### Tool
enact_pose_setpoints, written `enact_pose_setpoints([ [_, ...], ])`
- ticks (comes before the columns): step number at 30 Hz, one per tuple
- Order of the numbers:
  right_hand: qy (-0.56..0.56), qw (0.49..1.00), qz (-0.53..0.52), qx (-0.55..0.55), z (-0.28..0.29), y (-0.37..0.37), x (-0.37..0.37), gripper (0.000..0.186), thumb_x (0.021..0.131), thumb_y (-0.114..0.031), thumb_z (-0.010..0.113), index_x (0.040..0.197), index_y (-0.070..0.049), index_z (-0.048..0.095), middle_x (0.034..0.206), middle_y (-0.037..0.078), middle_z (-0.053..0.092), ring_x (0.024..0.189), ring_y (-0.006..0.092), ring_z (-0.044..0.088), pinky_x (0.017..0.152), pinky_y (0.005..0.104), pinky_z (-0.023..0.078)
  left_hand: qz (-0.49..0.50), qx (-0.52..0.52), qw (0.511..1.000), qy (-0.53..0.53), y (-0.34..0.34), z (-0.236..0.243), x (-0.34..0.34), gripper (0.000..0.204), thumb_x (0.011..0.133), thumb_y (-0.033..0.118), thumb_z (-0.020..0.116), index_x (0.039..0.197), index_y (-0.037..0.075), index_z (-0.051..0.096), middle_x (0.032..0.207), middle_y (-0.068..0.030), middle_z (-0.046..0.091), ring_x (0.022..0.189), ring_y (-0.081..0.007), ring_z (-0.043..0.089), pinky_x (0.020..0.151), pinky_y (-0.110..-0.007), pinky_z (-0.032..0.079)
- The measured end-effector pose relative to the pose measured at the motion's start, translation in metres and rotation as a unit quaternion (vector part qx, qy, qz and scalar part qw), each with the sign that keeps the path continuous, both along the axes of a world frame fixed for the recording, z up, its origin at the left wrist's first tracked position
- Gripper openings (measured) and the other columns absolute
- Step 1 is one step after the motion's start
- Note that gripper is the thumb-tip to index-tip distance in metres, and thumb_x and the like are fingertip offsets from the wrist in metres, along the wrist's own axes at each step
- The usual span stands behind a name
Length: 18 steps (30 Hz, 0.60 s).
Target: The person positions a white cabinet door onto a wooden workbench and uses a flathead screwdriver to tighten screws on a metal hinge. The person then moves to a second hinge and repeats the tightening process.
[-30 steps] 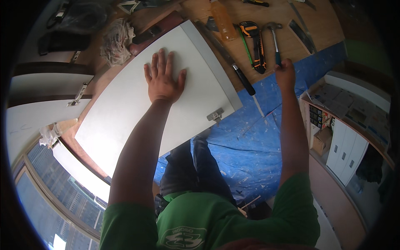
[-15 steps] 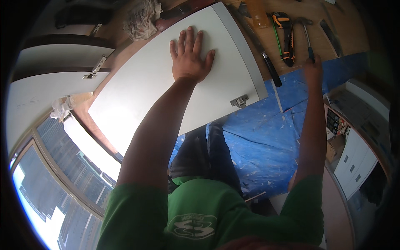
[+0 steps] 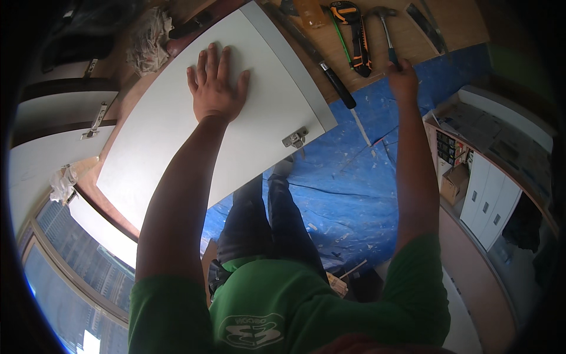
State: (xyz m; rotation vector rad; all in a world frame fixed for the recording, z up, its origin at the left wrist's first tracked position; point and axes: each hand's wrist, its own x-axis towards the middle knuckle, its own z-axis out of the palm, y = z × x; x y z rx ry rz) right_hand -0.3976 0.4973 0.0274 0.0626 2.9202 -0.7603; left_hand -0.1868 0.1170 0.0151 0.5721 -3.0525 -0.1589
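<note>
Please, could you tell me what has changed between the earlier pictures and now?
Only the camera's view has shifted; I see nothing visibly moved, taken hold of or let go. The left hand stays flat on the white panel, and the right hand stays curled at the handle end of the hammer.

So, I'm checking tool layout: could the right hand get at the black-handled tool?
Likely yes: its black handle juts past the wooden tabletop, uncovered, though the right hand holds the hammer.

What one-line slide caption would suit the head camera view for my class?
Left hand spread flat on a white panel, right hand holding a hammer by its handle.
</note>
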Motion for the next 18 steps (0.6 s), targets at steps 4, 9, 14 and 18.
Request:
enact_pose_setpoints([
  [4, 0.065, 0.995, 0.043, 0.067, 0.000, 0.008, 0.004, 0.030, 0.092, -0.028, 0.069, 0.106, -0.001, 0.071, 0.096, 0.020, 0.072, 0.091, 0.0381, 0.070, 0.079, 0.0437, 0.053, -0.006, 0.005, 1.000, 0.010, 0.003, -0.002, -0.001, 0.072, 0.101, 0.060, 0.045, 0.162, 0.026, 0.029, 0.172, -0.0031, 0.021, 0.159, -0.0226, 0.017, 0.129, -0.049, 0.007],
  [9, 0.033, 0.996, 0.085, 0.006, 0.022, -0.021, 0.020, 0.026, 0.095, -0.026, 0.068, 0.107, -0.003, 0.070, 0.093, 0.019, 0.072, 0.089, 0.0353, 0.071, 0.078, 0.0420, 0.054, -0.007, -0.001, 1.000, 0.015, 0.002, -0.006, -0.002, 0.071, 0.101, 0.061, 0.044, 0.162, 0.026, 0.029, 0.171, -0.0032, 0.021, 0.158, -0.0231, 0.018, 0.128, -0.050, 0.008],
  [14, 0.014, 0.965, 0.257, -0.045, 0.021, -0.093, 0.074, 0.033, 0.094, -0.024, 0.071, 0.121, -0.007, 0.063, 0.092, 0.017, 0.072, 0.092, 0.0339, 0.072, 0.081, 0.0438, 0.057, -0.013, -0.011, 1.000, 0.022, -0.003, -0.007, 0.001, 0.073, 0.100, 0.061, 0.044, 0.162, 0.025, 0.029, 0.171, -0.0047, 0.021, 0.158, -0.0244, 0.017, 0.129, -0.052, 0.009],
  [18, 0.089, 0.948, 0.303, 0.032, -0.005, -0.108, 0.074, 0.036, 0.092, -0.023, 0.071, 0.123, -0.007, 0.062, 0.099, 0.018, 0.073, 0.093, 0.0358, 0.072, 0.082, 0.0449, 0.058, -0.021, 0.002, 0.998, 0.060, 0.000, -0.014, -0.001, 0.072, 0.099, 0.064, 0.045, 0.160, 0.028, 0.033, 0.170, -0.0038, 0.026, 0.157, -0.0229, 0.019, 0.128, -0.051, 0.010],
])
